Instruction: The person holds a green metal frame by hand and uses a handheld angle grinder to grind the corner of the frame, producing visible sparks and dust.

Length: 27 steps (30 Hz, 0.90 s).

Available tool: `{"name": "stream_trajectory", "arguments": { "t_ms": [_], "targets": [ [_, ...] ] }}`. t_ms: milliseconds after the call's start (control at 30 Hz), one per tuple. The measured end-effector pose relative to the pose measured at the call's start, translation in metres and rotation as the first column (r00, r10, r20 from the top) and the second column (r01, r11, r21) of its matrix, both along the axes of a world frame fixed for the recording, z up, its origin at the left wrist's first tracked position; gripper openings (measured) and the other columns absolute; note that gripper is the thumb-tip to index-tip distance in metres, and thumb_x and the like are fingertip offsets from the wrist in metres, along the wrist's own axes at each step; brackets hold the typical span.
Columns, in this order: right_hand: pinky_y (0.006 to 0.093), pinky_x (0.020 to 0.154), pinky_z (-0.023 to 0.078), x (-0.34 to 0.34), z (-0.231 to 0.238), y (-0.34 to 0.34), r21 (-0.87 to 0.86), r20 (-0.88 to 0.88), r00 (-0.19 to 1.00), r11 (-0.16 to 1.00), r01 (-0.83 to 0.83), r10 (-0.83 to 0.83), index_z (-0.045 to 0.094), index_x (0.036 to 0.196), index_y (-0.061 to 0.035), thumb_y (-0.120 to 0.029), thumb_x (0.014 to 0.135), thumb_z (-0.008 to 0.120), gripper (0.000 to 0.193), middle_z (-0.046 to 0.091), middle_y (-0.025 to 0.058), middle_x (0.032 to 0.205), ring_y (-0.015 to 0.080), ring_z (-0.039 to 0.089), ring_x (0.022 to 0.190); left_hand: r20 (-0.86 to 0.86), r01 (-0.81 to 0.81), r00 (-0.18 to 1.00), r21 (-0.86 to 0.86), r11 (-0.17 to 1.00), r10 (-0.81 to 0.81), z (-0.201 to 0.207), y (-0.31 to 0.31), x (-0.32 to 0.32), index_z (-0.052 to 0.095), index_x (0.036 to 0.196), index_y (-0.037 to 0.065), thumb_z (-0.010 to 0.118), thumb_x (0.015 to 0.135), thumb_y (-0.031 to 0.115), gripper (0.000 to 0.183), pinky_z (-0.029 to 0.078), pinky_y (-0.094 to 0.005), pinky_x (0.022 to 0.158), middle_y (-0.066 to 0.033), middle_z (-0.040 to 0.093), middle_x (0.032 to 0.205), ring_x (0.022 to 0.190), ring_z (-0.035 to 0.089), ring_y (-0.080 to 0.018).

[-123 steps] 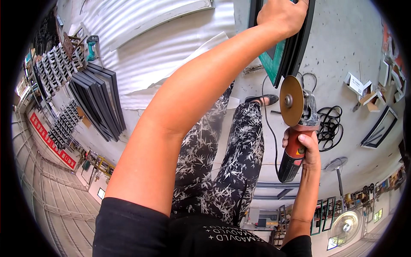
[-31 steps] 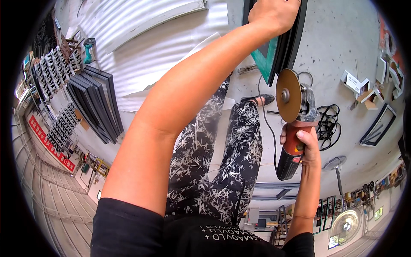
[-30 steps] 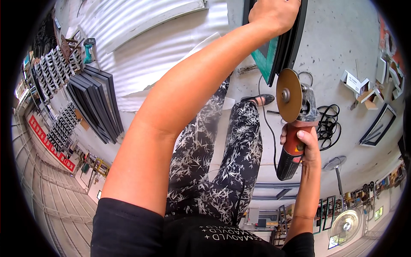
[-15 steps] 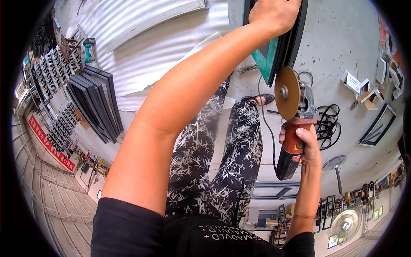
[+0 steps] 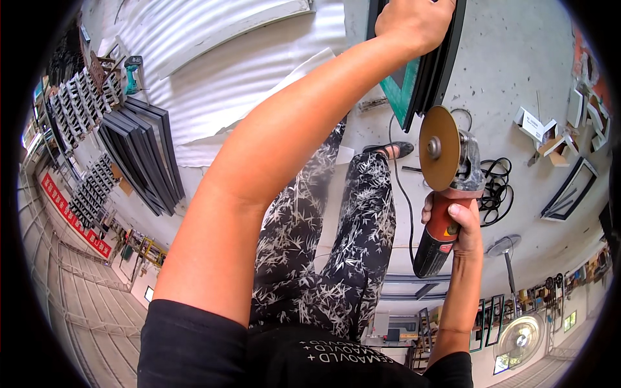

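Note:
My right hand (image 5: pixel 464 226) is closed round the red and black body of an angle grinder (image 5: pixel 446 216). The grinder stands upright, with its tan cutting disc (image 5: pixel 438 147) at the top, a little below and right of a dark frame's lower corner. At the upper edge my left hand (image 5: pixel 414 24) is closed on that black window-like frame (image 5: pixel 430 81), its fingers partly cut off by the picture's edge. A green panel (image 5: pixel 404 84) shows along the frame's left side. Whether the disc is spinning I cannot tell.
Dark frame pieces (image 5: pixel 139 155) are stacked on the left, near a teal cordless drill (image 5: pixel 132 74). White sheeting (image 5: pixel 213 97) bears a long pale profile (image 5: pixel 236 35). Coiled black cable (image 5: pixel 497 191), an open box (image 5: pixel 533 123) and a small frame (image 5: pixel 570 189) lie on the right.
My right hand has lowered the grinder slightly and drawn it a little right, so the disc sits farther from the frame's corner. My left hand has stayed on the frame.

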State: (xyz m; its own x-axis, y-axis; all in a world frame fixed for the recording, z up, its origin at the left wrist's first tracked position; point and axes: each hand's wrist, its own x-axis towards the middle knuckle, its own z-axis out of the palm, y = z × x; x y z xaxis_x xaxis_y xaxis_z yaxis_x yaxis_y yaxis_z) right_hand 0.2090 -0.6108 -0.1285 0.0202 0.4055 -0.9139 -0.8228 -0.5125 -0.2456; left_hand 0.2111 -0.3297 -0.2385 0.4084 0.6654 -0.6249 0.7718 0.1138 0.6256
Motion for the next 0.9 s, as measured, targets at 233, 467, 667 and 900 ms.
{"name": "stream_trajectory", "arguments": {
  "t_ms": [233,467,667,900],
  "targets": [
    [0.0333,0.066,0.055,-0.002,-0.005,-0.002,0.015,-0.041,0.999,1.0,0.021,-0.02,0.055,0.112,0.0063,-0.03,0.071,0.072,0.057,0.064,0.0168,0.085,0.0231,0.065,0.072,0.065,-0.002,0.998,0.016,1.0,0.001,0.012,-0.001,-0.007,0.052,0.112,-0.013,0.046,0.091,0.06,0.076,0.044,-0.0499,0.096,-0.0371,0.06,0.111,0.109,0.058,-0.0489],
    [0.0331,0.064,0.053,-0.006,-0.008,-0.001,-0.019,-0.033,0.999,1.0,0.01,-0.011,0.054,0.109,0.0034,-0.032,0.072,0.069,0.053,0.063,0.0165,0.083,0.0237,0.063,0.071,0.029,-0.016,0.999,0.027,0.999,0.016,-0.007,-0.002,-0.002,0.053,0.11,-0.013,0.047,0.092,0.059,0.075,0.044,-0.0484,0.095,-0.0379,0.061,0.108,0.108,0.058,-0.049],
    [0.0343,0.068,0.057,-0.018,-0.002,-0.017,-0.021,-0.116,0.993,1.0,0.011,-0.013,0.057,0.11,0.0048,-0.027,0.072,0.074,0.052,0.066,0.0162,0.087,0.0229,0.068,0.074,0.097,0.026,0.995,0.018,1.0,-0.027,-0.019,0.005,-0.019,0.062,0.107,-0.01,0.047,0.094,0.058,0.072,0.047,-0.0428,0.089,-0.0308,0.066,0.103,0.102,0.063,-0.0412],
    [0.0339,0.072,0.057,-0.046,0.014,-0.042,0.01,-0.197,0.964,0.982,0.187,-0.181,0.056,0.111,0.0027,-0.018,0.073,0.073,0.046,0.066,0.0124,0.088,0.0213,0.067,0.076,0.328,-0.061,0.935,-0.23,0.971,0.137,-0.002,0.005,-0.032,0.056,0.122,-0.002,0.049,0.098,0.048,0.056,0.045,-0.0307,0.092,-0.0082,0.064,0.111,0.1,0.06,-0.0152]
  ]
}}
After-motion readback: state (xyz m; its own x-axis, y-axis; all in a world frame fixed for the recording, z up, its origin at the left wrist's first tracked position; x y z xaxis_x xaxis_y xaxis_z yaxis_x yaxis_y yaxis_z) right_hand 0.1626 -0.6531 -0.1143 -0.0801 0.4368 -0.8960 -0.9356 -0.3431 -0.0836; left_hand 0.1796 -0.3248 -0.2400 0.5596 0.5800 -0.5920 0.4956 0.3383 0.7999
